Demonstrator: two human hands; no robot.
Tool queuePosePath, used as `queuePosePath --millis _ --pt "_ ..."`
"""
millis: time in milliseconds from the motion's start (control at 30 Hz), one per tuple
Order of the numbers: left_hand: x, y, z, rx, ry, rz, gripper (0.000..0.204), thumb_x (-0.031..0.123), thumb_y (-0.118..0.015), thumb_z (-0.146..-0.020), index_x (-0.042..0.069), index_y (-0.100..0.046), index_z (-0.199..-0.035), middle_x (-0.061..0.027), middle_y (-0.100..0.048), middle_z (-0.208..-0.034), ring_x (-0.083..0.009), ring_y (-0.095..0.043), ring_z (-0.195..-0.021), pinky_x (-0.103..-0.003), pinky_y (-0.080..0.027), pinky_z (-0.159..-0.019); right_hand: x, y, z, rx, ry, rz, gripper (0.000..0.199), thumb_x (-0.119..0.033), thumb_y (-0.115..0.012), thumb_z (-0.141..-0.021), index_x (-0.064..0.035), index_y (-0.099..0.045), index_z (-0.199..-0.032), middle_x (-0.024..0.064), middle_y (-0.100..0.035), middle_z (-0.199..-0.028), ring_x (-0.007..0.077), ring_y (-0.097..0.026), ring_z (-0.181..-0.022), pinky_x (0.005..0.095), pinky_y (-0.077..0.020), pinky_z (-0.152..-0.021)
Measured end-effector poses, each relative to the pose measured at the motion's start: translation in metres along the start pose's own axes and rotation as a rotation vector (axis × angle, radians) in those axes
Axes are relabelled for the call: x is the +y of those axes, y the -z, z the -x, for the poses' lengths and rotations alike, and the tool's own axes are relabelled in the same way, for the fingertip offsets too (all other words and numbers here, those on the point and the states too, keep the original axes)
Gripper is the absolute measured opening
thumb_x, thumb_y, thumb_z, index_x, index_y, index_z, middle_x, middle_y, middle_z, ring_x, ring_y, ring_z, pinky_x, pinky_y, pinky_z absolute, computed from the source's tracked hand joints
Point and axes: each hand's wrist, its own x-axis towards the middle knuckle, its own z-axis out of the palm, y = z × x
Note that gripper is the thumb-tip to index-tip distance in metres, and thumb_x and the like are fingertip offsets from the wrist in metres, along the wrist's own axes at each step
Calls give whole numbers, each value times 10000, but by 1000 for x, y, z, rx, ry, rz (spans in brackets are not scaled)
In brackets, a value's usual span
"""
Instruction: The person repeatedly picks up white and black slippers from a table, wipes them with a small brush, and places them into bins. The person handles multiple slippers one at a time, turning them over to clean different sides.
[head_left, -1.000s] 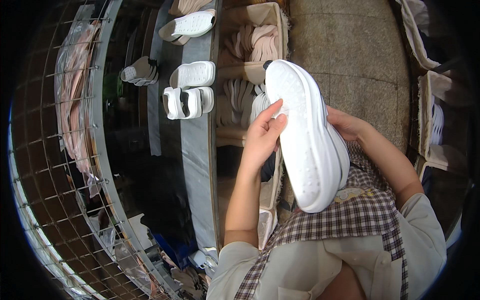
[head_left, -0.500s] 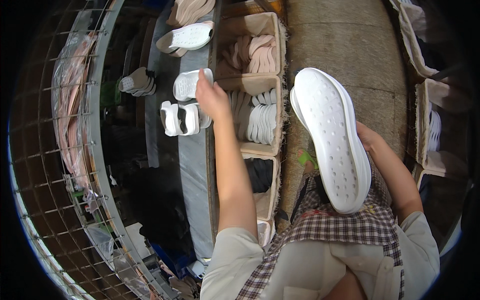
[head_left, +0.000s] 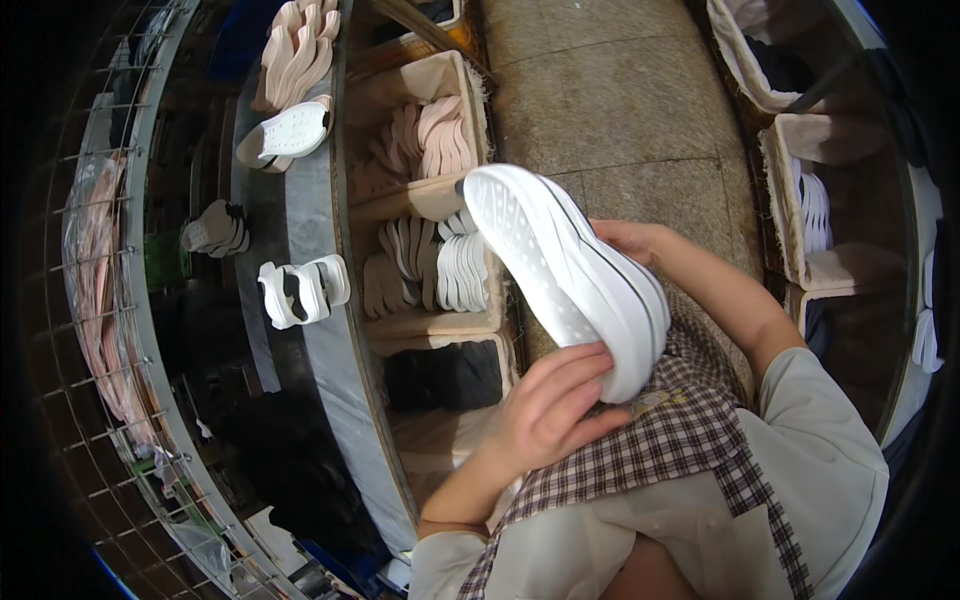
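White soles (head_left: pixel 585 290) held up by both ends of our grip

We have the white soles in front of us, to the right of the grey bench (head_left: pixel 340 400), off any surface and tilted, with the dimpled inner face showing toward the left. They look layered together, though we cannot tell how many there are. One end points far and left; the other comes near, in front of our checked apron (head_left: pixel 645 450).

Our left hand (head_left: pixel 560 405) grips the near end, its fingers bent over the rim and its thumb lower down, nearer to us. Our right hand (head_left: pixel 628 240) is at the right side, about midway along the soles; its fingertips are hidden behind them, so we cannot tell how firmly they close.

To our left on the bench, white pieces (head_left: pixel 310 290) stand on edge, side by side. Farther along lie a white sole on a beige one (head_left: pixel 293 132) and, beyond that, a stack of pale pink pieces (head_left: pixel 298 60).

Between bench and floor (head_left: pixel 610 110) runs a row of cloth-lined bins: the far bin (head_left: pixel 415 200) holds pink pieces, the middle bin (head_left: pixel 440 323) grey and white ones, and the nearer bin (head_left: pixel 507 365) something black. Across the floor to the right, another lined bin (head_left: pixel 785 205) holds white pieces.
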Motion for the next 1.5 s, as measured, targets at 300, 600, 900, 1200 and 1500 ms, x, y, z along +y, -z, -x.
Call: queuePosePath --millis 300,600,900,1200,1500 --pt "-170 80 20 -883 870 242 1045 288 -807 -631 -7 -181 -1414 -217 -284 -1427 -294 -298 -1320 -339 -262 -1080 32 31 -13 -243 -425 345 512 -310 -537 -911 -96 -401 -1356 55 -513 -1291 129 -525 -1087 300 -425 -958" --pt "-158 1 194 -313 1429 1156 822 -7 -638 -668 37 -256 -1394 -118 -438 -1299 -222 -397 -1216 -336 -286 -1039 106 41 -34 -192 -813 585 423 -406 -429 -943 -100 -471 -1231 9 -552 -1135 132 -524 -965 317 -449 -832" --pt "-184 64 326 747 1443 643 828 94 -733 -680 56 -267 -1363 -116 -425 -1268 -252 -422 -1173 -384 -362 -996 78 123 -57 866 -7 498 486 -468 -535 -866 -101 -482 -1181 21 -573 -1071 127 -548 -916 292 -434 -714" --pt "-491 134 426 470 1163 -966 808 326 -743 -740 -34 -328 -1331 -270 -348 -1341 -422 -335 -1241 -516 -271 -1028 213 222 -11 1158 -533 462 371 -445 -538 -874 -96 -525 -1000 -1 -566 -949 119 -546 -808 276 -419 -677" --pt "-648 65 427 79 829 -1026 648 225 -725 -706 27 -404 -1232 -260 -349 -1344 -436 -323 -1230 -577 -243 -1007 276 302 -5 1139 -634 352 262 -345 -570 -837 -118 -529 -959 -17 -563 -876 101 -539 -767 242 -403 -648"
